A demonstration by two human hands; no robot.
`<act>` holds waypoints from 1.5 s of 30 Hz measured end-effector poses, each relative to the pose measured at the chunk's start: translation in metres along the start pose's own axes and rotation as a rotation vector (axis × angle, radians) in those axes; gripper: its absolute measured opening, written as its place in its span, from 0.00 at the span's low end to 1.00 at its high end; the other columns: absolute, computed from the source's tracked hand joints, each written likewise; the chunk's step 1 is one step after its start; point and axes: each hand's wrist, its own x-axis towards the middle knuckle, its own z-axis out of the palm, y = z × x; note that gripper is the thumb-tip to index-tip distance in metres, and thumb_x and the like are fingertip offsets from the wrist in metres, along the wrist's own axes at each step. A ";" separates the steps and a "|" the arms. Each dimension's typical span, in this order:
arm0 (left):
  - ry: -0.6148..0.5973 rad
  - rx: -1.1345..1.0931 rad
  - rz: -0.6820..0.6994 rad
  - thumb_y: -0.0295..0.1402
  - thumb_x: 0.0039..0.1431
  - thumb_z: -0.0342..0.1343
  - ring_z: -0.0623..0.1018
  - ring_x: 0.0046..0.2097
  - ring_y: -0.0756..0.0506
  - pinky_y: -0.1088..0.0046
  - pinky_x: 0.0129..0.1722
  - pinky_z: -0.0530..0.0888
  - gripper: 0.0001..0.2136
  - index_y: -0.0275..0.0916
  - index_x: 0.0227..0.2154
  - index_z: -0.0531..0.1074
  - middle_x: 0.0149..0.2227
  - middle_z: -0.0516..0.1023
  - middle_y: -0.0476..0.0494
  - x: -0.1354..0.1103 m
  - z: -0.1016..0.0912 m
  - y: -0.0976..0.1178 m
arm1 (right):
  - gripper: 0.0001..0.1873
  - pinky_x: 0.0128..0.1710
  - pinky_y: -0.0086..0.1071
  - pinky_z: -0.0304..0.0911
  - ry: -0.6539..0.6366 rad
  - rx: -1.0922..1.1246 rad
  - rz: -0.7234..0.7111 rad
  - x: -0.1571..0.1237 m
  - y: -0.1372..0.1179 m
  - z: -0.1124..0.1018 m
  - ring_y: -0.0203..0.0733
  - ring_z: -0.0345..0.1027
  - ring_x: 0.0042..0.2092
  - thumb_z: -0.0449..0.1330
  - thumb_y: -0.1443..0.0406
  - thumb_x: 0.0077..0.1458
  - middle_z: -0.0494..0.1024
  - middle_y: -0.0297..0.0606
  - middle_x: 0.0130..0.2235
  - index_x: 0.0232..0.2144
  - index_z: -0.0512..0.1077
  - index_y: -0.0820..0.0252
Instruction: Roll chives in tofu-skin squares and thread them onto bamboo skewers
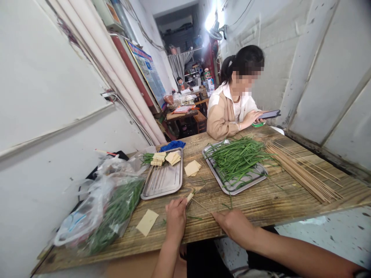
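Note:
My left hand is closed around a small rolled tofu sheet with green ends poking out. In my right hand, the fingers pinch a thin bamboo skewer whose other end reaches the roll. A single tofu sheet lies left of my left hand, and more sheets are stacked beyond it. The left metal tray carries skewered rolls and another stack of sheets. Long green chives are heaped on the right metal tray.
A bundle of bamboo skewers lies at the table's right. Plastic bags of greens crowd the left edge. A blue cloth sits behind the left tray. Across the table, a seated person holds a phone.

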 end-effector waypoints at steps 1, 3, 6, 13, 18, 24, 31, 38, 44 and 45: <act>0.005 -0.006 0.002 0.27 0.60 0.47 0.72 0.39 0.45 0.67 0.38 0.64 0.13 0.43 0.40 0.76 0.40 0.79 0.43 0.000 0.000 0.000 | 0.17 0.32 0.29 0.61 -0.002 -0.010 -0.004 0.001 0.000 0.001 0.41 0.72 0.35 0.48 0.74 0.56 0.78 0.44 0.35 0.46 0.69 0.64; 0.009 -0.013 0.004 0.26 0.60 0.47 0.72 0.39 0.45 0.67 0.38 0.64 0.13 0.43 0.40 0.76 0.40 0.79 0.43 0.000 0.000 0.000 | 0.17 0.30 0.30 0.61 -0.008 -0.044 -0.012 0.005 0.001 0.003 0.42 0.72 0.34 0.48 0.75 0.55 0.78 0.44 0.34 0.45 0.69 0.65; 0.004 -0.019 0.006 0.27 0.61 0.47 0.72 0.38 0.46 0.68 0.37 0.64 0.13 0.43 0.41 0.76 0.40 0.79 0.43 0.000 0.001 -0.001 | 0.16 0.31 0.31 0.61 -0.020 -0.072 -0.029 0.011 0.000 0.006 0.43 0.72 0.34 0.50 0.76 0.52 0.78 0.45 0.34 0.42 0.69 0.66; 0.023 -0.020 0.012 0.28 0.61 0.46 0.72 0.38 0.45 0.67 0.38 0.64 0.12 0.42 0.40 0.75 0.39 0.79 0.43 -0.001 0.003 -0.002 | 0.13 0.31 0.32 0.62 -0.077 -0.090 -0.041 0.031 -0.008 0.002 0.45 0.73 0.34 0.50 0.75 0.52 0.78 0.48 0.34 0.39 0.70 0.68; 0.019 -0.009 0.018 0.27 0.61 0.47 0.73 0.37 0.45 0.68 0.36 0.64 0.12 0.43 0.39 0.76 0.39 0.79 0.43 -0.001 0.003 -0.003 | 0.13 0.32 0.31 0.64 -0.085 -0.119 -0.021 0.054 -0.014 -0.005 0.45 0.74 0.35 0.50 0.76 0.53 0.78 0.50 0.33 0.40 0.70 0.69; 0.048 -0.007 0.030 0.26 0.59 0.48 0.73 0.39 0.44 0.67 0.37 0.66 0.12 0.42 0.39 0.76 0.40 0.79 0.43 -0.001 0.005 -0.004 | 0.11 0.31 0.32 0.64 -0.053 -0.133 -0.020 0.068 -0.018 0.001 0.47 0.75 0.35 0.51 0.75 0.54 0.78 0.50 0.34 0.40 0.69 0.70; 0.083 0.020 0.048 0.29 0.61 0.48 0.73 0.38 0.45 0.66 0.37 0.68 0.12 0.41 0.39 0.76 0.39 0.79 0.42 -0.003 0.006 -0.004 | 0.10 0.27 0.33 0.63 -0.002 -0.195 -0.052 0.065 -0.020 0.005 0.47 0.74 0.33 0.52 0.75 0.53 0.78 0.49 0.32 0.38 0.69 0.69; 0.162 -0.011 0.120 0.32 0.62 0.46 0.75 0.35 0.45 0.67 0.35 0.70 0.12 0.39 0.37 0.76 0.35 0.79 0.42 -0.001 0.009 -0.006 | 0.08 0.25 0.32 0.61 0.007 -0.219 -0.069 0.064 -0.021 0.008 0.45 0.74 0.31 0.53 0.75 0.52 0.77 0.48 0.29 0.36 0.68 0.70; 0.148 -0.055 0.190 0.31 0.62 0.45 0.75 0.34 0.46 0.69 0.35 0.71 0.12 0.40 0.37 0.75 0.34 0.79 0.43 0.002 0.006 -0.008 | 0.08 0.24 0.32 0.61 0.025 -0.214 -0.062 0.070 -0.028 0.009 0.46 0.73 0.30 0.53 0.77 0.50 0.77 0.49 0.28 0.33 0.69 0.70; 0.149 -0.053 0.198 0.31 0.62 0.45 0.75 0.34 0.47 0.69 0.35 0.71 0.12 0.40 0.37 0.75 0.34 0.79 0.43 0.003 0.006 -0.008 | 0.08 0.23 0.32 0.61 0.032 -0.211 -0.060 0.071 -0.029 0.009 0.46 0.73 0.30 0.53 0.77 0.49 0.77 0.49 0.28 0.33 0.69 0.70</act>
